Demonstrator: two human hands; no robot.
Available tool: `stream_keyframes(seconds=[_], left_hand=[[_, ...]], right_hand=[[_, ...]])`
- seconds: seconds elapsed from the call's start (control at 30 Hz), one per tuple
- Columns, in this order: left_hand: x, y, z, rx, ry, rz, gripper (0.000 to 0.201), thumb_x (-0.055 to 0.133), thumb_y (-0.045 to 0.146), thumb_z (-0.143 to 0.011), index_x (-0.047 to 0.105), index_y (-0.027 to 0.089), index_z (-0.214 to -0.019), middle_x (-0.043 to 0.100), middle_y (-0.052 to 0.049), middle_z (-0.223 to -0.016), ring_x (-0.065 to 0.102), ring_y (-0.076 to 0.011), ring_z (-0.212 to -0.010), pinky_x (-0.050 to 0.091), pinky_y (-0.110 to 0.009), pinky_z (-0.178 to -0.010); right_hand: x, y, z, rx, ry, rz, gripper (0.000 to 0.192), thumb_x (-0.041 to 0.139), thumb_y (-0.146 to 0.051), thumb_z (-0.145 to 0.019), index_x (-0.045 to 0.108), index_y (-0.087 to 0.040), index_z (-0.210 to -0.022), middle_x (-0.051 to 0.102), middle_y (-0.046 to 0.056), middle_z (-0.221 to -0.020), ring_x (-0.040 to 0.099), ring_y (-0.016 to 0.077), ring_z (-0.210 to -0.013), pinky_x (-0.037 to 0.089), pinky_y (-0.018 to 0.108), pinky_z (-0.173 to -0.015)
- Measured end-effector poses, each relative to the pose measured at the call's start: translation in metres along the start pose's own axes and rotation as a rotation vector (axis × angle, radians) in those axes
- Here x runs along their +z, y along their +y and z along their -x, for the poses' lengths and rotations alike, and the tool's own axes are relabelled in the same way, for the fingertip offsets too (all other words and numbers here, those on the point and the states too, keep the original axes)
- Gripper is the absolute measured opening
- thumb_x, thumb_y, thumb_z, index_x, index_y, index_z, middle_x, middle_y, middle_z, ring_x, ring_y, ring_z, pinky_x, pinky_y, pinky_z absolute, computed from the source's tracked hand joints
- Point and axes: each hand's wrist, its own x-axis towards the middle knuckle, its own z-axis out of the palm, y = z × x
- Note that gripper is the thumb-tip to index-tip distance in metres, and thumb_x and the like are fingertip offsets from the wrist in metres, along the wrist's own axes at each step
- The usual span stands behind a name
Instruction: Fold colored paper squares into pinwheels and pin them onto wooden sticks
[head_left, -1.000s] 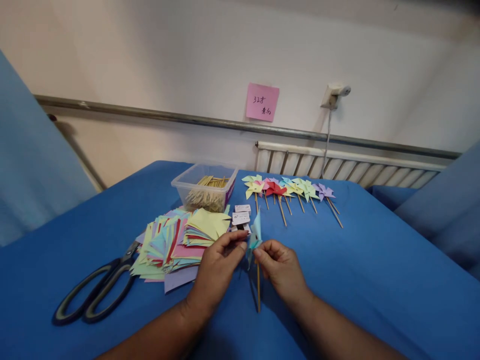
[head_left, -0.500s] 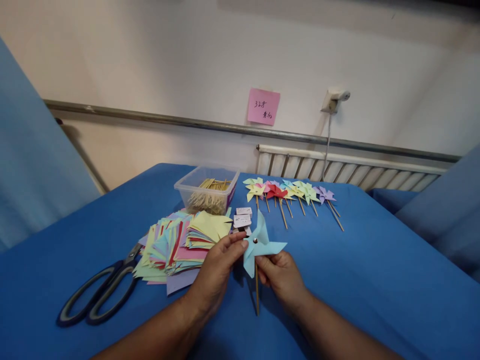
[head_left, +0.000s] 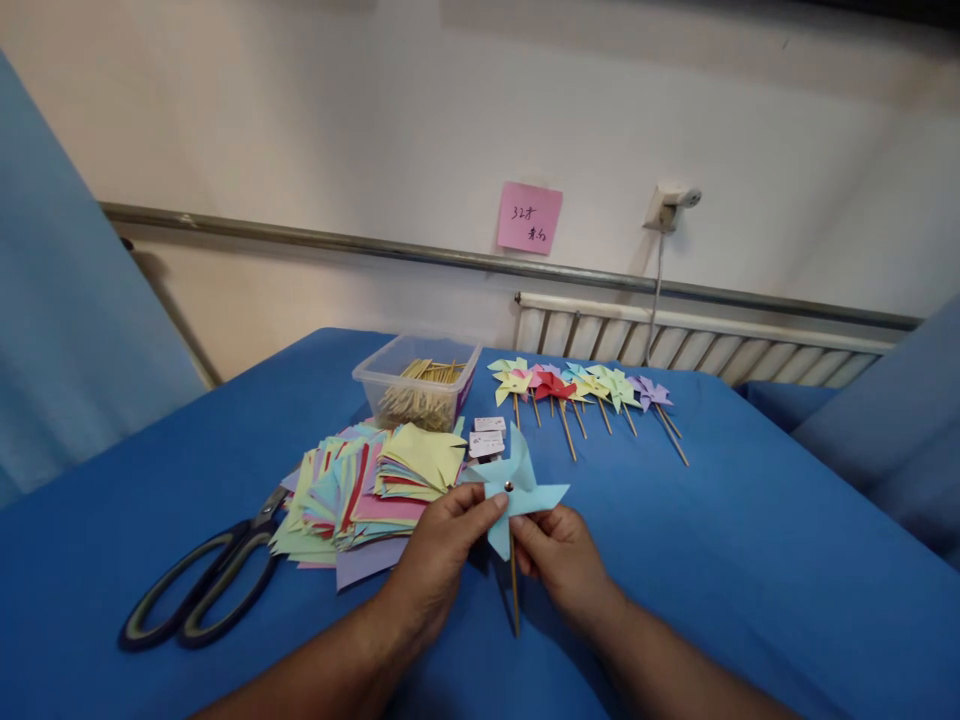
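A light blue paper pinwheel [head_left: 521, 495] on a thin wooden stick [head_left: 515, 590] is held upright between my two hands, a metal fastener at its centre. My left hand [head_left: 450, 535] is closed on the left part of the pinwheel, its thumb on the paper close to the fastener. Just below the centre, my right hand [head_left: 562, 550] pinches the pinwheel where the stick meets the paper; its lower fingers are curled. Beside my left hand lies a pile of cut coloured paper squares [head_left: 405, 460]. Small white boxes [head_left: 487, 443] lie behind the pinwheel.
Large scissors [head_left: 217, 570] rest left of the paper. A clear plastic box [head_left: 469, 385] of wooden sticks stands behind it. Several finished pinwheels [head_left: 555, 386] lie at the back of the blue-covered table [head_left: 750, 560]. A radiator [head_left: 705, 325] and wall socket [head_left: 664, 210] are beyond.
My left thumb has moved right, from the pinwheel's left edge onto the paper near its centre. The pinwheel has turned slightly. My right hand keeps its pinch in nearly the same place.
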Motion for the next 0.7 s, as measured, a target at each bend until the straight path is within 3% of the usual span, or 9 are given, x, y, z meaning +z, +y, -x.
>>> stream_keyframes(seconds=[0.17, 0.43, 0.7], left_hand=[[-0.0037, -0.0041, -0.0014, 0.011, 0.068, -0.052, 0.021, 0.066, 0.035, -0.072, 0.061, 0.015, -0.069, 0.061, 0.001, -0.057, 0.054, -0.0116, -0.049, 0.040, -0.023, -0.052], [-0.0043, -0.0067, -0.0022, 0.007, 0.033, -0.041, 0.019, 0.063, 0.032, -0.075, 0.059, 0.014, -0.071, 0.062, -0.002, -0.062, 0.057, -0.0127, -0.056, 0.042, -0.023, -0.055], [-0.0042, -0.0077, -0.0013, -0.005, 0.041, -0.035, 0.023, 0.063, 0.036, -0.075, 0.057, 0.014, -0.068, 0.060, -0.001, -0.056, 0.056, -0.0124, -0.049, 0.042, -0.024, -0.050]], right_hand=[[0.0030, 0.0008, 0.0020, -0.006, -0.037, 0.028, 0.036, 0.063, -0.049, -0.073, 0.055, -0.016, -0.063, 0.044, -0.007, -0.042, 0.036, 0.0063, -0.037, 0.025, 0.020, -0.038], [0.0029, -0.0017, 0.0029, -0.001, -0.050, 0.021, 0.035, 0.063, -0.048, -0.073, 0.054, -0.016, -0.062, 0.044, -0.007, -0.042, 0.035, 0.0061, -0.036, 0.025, 0.021, -0.038], [0.0046, -0.0037, 0.0046, -0.011, -0.056, -0.001, 0.034, 0.066, -0.047, -0.071, 0.054, -0.016, -0.066, 0.045, -0.007, -0.045, 0.036, 0.0058, -0.037, 0.026, 0.020, -0.039]])
